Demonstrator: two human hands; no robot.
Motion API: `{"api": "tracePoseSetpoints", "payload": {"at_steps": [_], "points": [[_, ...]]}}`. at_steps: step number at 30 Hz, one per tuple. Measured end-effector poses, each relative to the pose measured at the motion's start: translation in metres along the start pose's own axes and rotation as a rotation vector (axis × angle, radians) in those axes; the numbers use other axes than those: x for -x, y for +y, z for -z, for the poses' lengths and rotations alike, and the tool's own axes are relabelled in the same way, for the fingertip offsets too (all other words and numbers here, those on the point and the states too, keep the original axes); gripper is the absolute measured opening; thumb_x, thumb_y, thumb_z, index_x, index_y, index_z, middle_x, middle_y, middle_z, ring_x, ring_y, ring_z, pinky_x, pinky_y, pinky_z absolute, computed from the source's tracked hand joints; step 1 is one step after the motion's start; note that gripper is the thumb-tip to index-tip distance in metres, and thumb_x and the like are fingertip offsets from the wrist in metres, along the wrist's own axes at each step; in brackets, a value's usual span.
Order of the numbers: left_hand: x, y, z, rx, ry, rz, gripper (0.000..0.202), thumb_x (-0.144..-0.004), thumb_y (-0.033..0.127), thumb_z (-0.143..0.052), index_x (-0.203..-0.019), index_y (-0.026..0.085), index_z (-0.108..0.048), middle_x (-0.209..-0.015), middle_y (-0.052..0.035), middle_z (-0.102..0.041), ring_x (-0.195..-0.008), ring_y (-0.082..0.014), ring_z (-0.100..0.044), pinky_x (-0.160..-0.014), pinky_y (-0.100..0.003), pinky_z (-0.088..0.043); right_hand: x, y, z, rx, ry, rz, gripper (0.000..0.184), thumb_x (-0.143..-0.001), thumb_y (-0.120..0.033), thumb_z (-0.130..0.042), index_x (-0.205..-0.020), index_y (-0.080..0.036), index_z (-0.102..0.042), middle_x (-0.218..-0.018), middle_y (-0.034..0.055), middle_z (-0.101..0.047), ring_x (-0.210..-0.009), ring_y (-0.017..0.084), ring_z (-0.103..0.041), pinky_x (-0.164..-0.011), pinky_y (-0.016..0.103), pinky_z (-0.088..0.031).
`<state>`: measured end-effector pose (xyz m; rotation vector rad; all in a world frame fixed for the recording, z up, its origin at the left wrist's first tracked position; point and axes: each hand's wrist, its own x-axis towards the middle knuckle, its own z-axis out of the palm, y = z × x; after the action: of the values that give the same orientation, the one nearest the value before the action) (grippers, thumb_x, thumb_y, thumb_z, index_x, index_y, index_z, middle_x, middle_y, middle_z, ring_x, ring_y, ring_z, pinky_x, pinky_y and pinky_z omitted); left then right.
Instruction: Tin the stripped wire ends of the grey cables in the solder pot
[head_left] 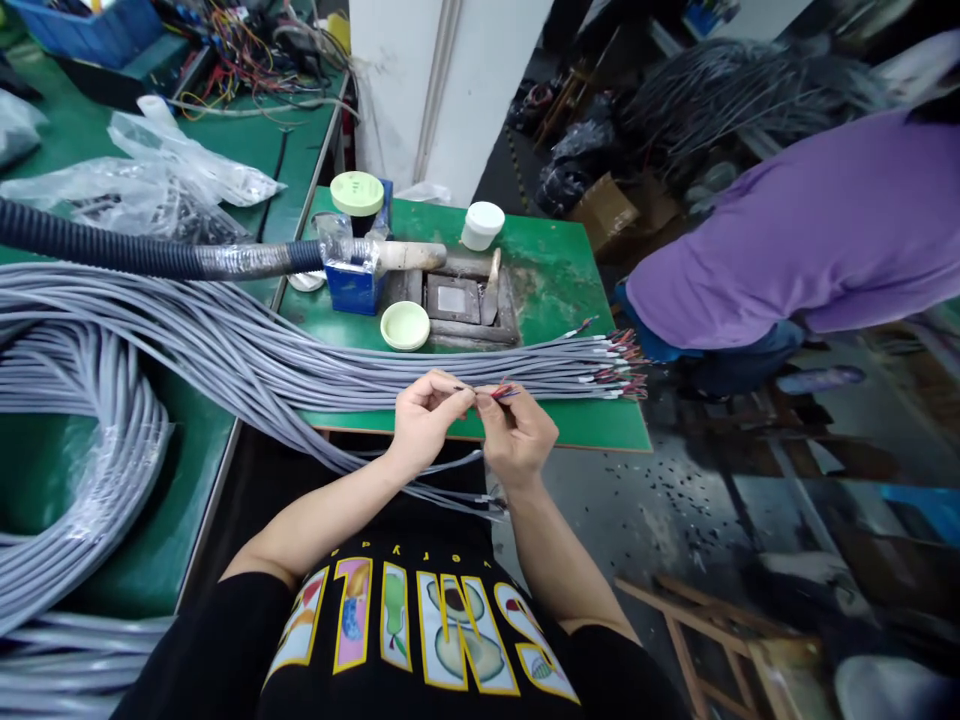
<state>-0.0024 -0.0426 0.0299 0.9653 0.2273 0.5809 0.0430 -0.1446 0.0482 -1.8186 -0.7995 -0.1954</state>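
Observation:
My left hand (429,418) and my right hand (519,436) meet just above the front edge of a green board. Red and blue wires (507,391) stick out from the pinch of my right thumb and fingers. Thumb and forefinger of my left hand are closed on a thin dark wire (460,388) close by; its far end is hidden. Behind the hands lies a bundle of grey cables (360,370), stripped colored wire ends (622,365) pointing right. A few loose grey cables (450,494) hang below my hands, in front of my shirt.
On the green board (555,290) stand a soldering pot (454,300) with a scraper (492,290), a pale open dish (405,326), a white tub (482,226) and a black hose (150,240). Coiled grey cable (127,470) lies left. A person in purple (795,230) is at right.

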Motion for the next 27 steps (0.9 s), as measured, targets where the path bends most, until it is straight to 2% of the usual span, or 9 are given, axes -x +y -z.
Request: {"api": "tracePoseSetpoints", "payload": {"at_steps": [5, 10, 14, 16, 18, 21, 23, 25, 27], "points": [[-0.005, 0.002, 0.007, 0.108, 0.089, 0.063, 0.03, -0.066, 0.039, -0.079, -0.069, 0.015, -0.06, -0.064, 0.003, -0.059, -0.052, -0.0064, -0.052, -0.054, -0.02, -0.043, -0.023, -0.003, -0.01, -0.049, -0.071, 0.069, 0.015, -0.089, -0.029, -0.053, -0.083, -0.021, -0.064, -0.077, 0.0037, -0.063, -0.072, 0.017, -0.06, -0.068, 0.03, -0.048], [-0.016, 0.007, 0.011, 0.283, 0.164, 0.111, 0.03, -0.062, 0.036, -0.081, -0.071, 0.016, -0.061, -0.058, 0.0046, -0.058, -0.051, -0.0053, -0.051, -0.051, -0.017, -0.041, -0.048, -0.007, -0.03, -0.045, -0.164, 0.097, 0.022, -0.09, -0.033, -0.052, -0.074, -0.02, -0.059, -0.074, 0.0027, -0.059, -0.072, 0.015, -0.056, -0.068, 0.029, -0.045], [-0.029, 0.012, 0.022, 0.279, 0.193, 0.121, 0.031, -0.062, 0.036, -0.08, -0.074, 0.015, -0.06, -0.061, 0.0032, -0.06, -0.05, -0.0051, -0.051, -0.05, -0.017, -0.04, -0.069, -0.008, -0.042, -0.023, -0.223, 0.158, 0.023, -0.089, -0.032, -0.053, -0.069, -0.019, -0.055, -0.073, 0.0012, -0.055, -0.071, 0.014, -0.053, -0.066, 0.028, -0.042], [-0.033, 0.013, 0.03, 0.139, 0.176, 0.083, 0.027, -0.069, 0.038, -0.074, -0.076, 0.015, -0.061, -0.064, 0.0018, -0.061, -0.051, -0.0059, -0.051, -0.051, -0.018, -0.04, -0.082, -0.006, -0.046, 0.014, -0.255, 0.182, 0.023, -0.087, -0.029, -0.055, -0.067, -0.019, -0.054, -0.071, 0.0002, -0.053, -0.068, 0.013, -0.05, -0.064, 0.027, -0.04], [-0.035, 0.011, 0.039, -0.159, 0.096, -0.006, 0.023, -0.076, 0.037, -0.068, -0.076, 0.015, -0.062, -0.064, 0.0007, -0.062, -0.053, -0.0073, -0.051, -0.053, -0.02, -0.04, -0.097, -0.001, -0.052, 0.067, -0.288, 0.186, 0.024, -0.086, -0.027, -0.056, -0.064, -0.019, -0.052, -0.068, -0.0007, -0.05, -0.064, 0.012, -0.047, -0.062, 0.027, -0.038], [-0.034, 0.001, 0.05, -0.749, -0.145, -0.248, 0.018, -0.082, 0.032, -0.062, -0.076, 0.016, -0.064, -0.067, -0.0012, -0.064, -0.062, -0.0113, -0.054, -0.06, -0.024, -0.041, -0.12, 0.011, -0.064, 0.201, -0.385, 0.171, 0.024, -0.083, -0.025, -0.057, -0.061, -0.018, -0.052, -0.066, -0.0005, -0.046, -0.064, 0.013, -0.046, -0.063, 0.028, -0.036], [-0.032, -0.007, 0.055, -1.059, -0.307, -0.416, 0.019, -0.087, 0.031, -0.056, -0.078, 0.017, -0.065, -0.072, -0.0028, -0.066, -0.068, -0.0141, -0.056, -0.064, -0.027, -0.041, -0.132, 0.018, -0.074, 0.344, -0.488, 0.151, 0.025, -0.082, -0.026, -0.058, -0.06, -0.017, -0.055, -0.068, 0.0003, -0.046, -0.066, 0.014, -0.047, -0.063, 0.029, -0.034], [-0.03, -0.014, 0.057, -1.235, -0.391, -0.54, 0.022, -0.09, 0.032, -0.051, -0.08, 0.017, -0.064, -0.074, -0.0036, -0.067, -0.071, -0.0155, -0.057, -0.065, -0.029, -0.04, -0.138, 0.023, -0.084, 0.502, -0.594, 0.135, 0.024, -0.083, -0.027, -0.058, -0.06, -0.017, -0.058, -0.071, 0.0016, -0.048, -0.066, 0.015, -0.047, -0.062, 0.029, -0.032], [-0.03, -0.018, 0.058, -1.304, -0.395, -0.608, 0.024, -0.092, 0.032, -0.049, -0.081, 0.017, -0.064, -0.075, -0.0031, -0.067, -0.071, -0.0154, -0.058, -0.064, -0.03, -0.04, -0.141, 0.024, -0.093, 0.634, -0.679, 0.127, 0.022, -0.083, -0.028, -0.058, -0.065, -0.017, -0.063, -0.076, 0.0036, -0.052, -0.068, 0.016, -0.048, -0.061, 0.03, -0.029]]}}
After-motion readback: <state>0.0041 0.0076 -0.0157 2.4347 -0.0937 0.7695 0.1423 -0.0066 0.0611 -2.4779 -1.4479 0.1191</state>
